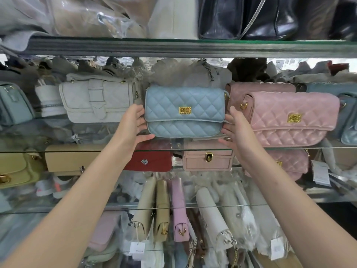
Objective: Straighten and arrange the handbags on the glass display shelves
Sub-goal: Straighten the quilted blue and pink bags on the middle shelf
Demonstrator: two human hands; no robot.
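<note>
The blue bag (pixel 173 97) is quilted in diamonds, flap closed with a gold clasp (pixel 185 110), upright and square-on. It sits between the two hands at the middle glass shelf (pixel 77 151). The left hand (pixel 133 122) grips its left end and the right hand (pixel 234 128) grips its right end, thumbs under the bottom edge. Just past the right hand leans a quilted pink bag (pixel 289 118); past the left hand stands a grey bag (pixel 96 101). The shelf beneath the hands holds a red bag (pixel 152 161) and a pale pink one (pixel 207 158).
</note>
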